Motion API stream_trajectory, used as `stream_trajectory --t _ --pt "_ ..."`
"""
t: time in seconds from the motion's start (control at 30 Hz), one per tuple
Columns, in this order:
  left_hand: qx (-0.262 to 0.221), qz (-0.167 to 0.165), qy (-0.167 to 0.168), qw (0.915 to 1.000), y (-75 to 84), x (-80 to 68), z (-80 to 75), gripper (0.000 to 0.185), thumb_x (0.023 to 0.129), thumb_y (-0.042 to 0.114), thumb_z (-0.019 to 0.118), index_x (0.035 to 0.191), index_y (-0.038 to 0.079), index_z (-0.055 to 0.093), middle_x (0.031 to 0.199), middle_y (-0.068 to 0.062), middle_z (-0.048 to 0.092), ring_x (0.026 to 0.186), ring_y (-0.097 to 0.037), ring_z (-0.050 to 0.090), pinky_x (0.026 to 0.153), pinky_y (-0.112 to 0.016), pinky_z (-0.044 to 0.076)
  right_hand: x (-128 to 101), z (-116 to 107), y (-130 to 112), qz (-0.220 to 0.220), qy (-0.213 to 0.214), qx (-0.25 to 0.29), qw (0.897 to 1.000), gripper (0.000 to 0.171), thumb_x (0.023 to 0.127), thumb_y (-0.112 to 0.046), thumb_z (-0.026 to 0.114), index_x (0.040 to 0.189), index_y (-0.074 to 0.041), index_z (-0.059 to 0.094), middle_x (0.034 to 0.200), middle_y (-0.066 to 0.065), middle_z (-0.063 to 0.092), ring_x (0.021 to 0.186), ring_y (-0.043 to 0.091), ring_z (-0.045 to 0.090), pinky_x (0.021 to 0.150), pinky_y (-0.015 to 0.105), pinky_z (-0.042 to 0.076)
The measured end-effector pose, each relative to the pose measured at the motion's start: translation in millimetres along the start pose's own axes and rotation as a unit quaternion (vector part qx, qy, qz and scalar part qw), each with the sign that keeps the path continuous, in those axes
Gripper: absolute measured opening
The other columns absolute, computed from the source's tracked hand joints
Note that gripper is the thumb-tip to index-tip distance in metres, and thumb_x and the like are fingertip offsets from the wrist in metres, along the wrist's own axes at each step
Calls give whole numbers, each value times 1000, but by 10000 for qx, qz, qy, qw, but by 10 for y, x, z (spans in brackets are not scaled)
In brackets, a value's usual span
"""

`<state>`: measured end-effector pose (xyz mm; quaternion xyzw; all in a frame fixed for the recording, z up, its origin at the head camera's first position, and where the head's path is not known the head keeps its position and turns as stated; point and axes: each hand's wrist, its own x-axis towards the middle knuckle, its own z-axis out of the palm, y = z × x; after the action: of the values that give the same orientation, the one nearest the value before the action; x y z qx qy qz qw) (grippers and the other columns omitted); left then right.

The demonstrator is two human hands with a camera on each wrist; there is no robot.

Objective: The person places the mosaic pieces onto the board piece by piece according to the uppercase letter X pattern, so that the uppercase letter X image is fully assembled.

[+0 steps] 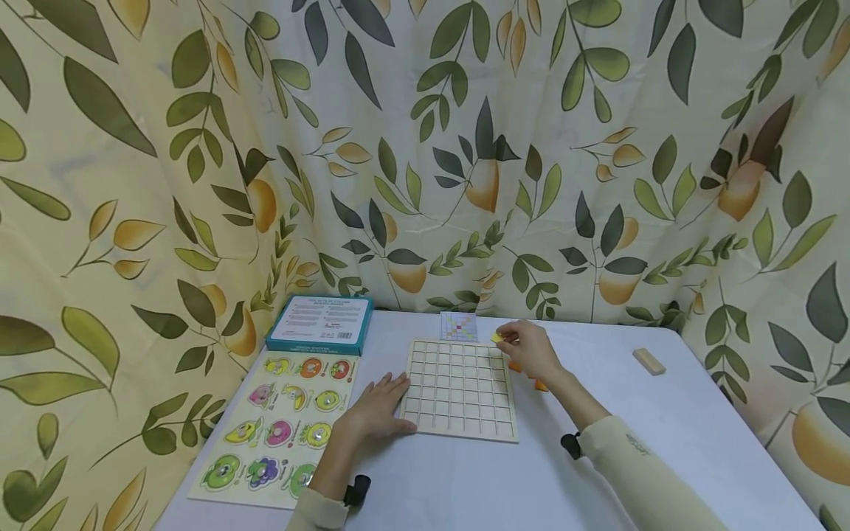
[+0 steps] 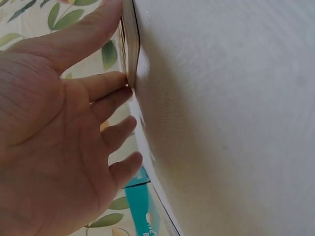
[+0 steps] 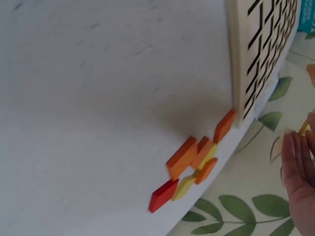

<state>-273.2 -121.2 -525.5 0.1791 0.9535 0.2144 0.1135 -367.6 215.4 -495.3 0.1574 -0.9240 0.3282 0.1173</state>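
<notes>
Head view. Wooden grid board (image 1: 461, 389), pale, divided into small square cells, lies flat on the white table (image 1: 664, 457) in front of the person. Left hand (image 1: 375, 414) rests palm down on the table, fingers straight and slightly spread, fingertips touching the board's near left edge. Right hand (image 1: 529, 348) hovers over the board's far right corner, thumb and fingers pinched together on a small yellow tile (image 1: 497, 337). Orange tiles (image 1: 539, 383) lie on the table just beside the board's right edge, partly hidden by the right wrist. Pattern card (image 1: 459, 326) stands just behind the board's far edge. Teal box (image 1: 322, 324) sits at the far left; fruit puzzle board (image 1: 279, 429) lies in front of it, left of the grid board. Wooden block (image 1: 648, 361) lies well apart to the right.

Left wrist view. Left hand open, fingers extended and apart; index and middle fingertips (image 2: 118, 83) touch the board's edge (seen end-on). Teal box corner visible beyond.

Right wrist view. Cluster of orange, yellow and red tiles (image 3: 192, 164) lies on the table by the grid board's corner, one orange tile touching it. Right hand enters at the frame's edge, fingers together; a sliver of the yellow tile shows at the fingertips (grip itself blurred).
</notes>
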Motion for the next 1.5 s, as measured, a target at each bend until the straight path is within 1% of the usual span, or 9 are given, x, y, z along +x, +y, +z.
stream_trajectory --t 0.2,0.33,0.57,0.77,0.87,1.07,1.27,1.5 --pt "24 45 28 10000 -23 1 0 89 89 43 80 159 5 41 168 -10 35 159 -35 22 129 -55 18 118 154 -137 -338 -178 124 9992 21 89 -1 79 109 4 76 104 16 74 90 27 73 82 43 63" --pt "18 57 4 10000 -3 -9 -27 89 89 42 80 159 4 41 168 -10 35 158 -36 22 129 -56 18 176 260 -196 -363 -317 187 9987 20 89 -1 80 109 3 77 105 15 73 92 26 72 82 41 63" --pt "1 -23 18 10000 13 -21 -61 90 87 44 82 158 5 43 168 -9 36 158 -34 23 128 -55 20 252 396 -307 -391 -417 225 9981 21 89 -1 80 110 4 76 103 14 73 92 26 71 83 42 62" --pt "35 -18 4 10000 -21 -3 -44 91 87 45 82 159 5 43 168 -8 36 158 -34 23 128 -55 20 289 523 -374 -187 -496 576 9969 32 88 -1 81 118 4 74 106 15 76 94 26 73 83 41 62" --pt "34 -15 -21 10000 -11 -6 -42 91 87 46 81 159 6 43 168 -8 35 158 -34 23 128 -55 20 306 593 -373 -141 -495 635 9967 33 88 -2 82 119 4 74 105 15 76 94 27 73 84 41 62" --pt "62 -37 -41 10000 -9 -6 -45 91 88 47 81 159 7 42 169 -7 35 159 -33 22 128 -55 21 359 719 -413 -18 -578 651 9962 31 87 -4 83 116 1 75 104 11 77 94 25 73 84 39 62" --pt "60 -17 1 10000 -8 -10 -48 90 88 48 80 160 7 42 169 -6 35 159 -33 22 128 -55 21 414 824 -434 -37 -623 732 9954 31 85 -3 85 114 3 75 101 12 77 91 25 74 82 39 63" --pt "71 -42 32 10000 -29 -13 -32 90 88 48 81 160 8 43 168 -5 35 159 -32 23 128 -55 21 455 987 -454 52 -782 671 9947 32 82 -4 87 112 1 76 94 6 77 87 19 73 81 36 62"
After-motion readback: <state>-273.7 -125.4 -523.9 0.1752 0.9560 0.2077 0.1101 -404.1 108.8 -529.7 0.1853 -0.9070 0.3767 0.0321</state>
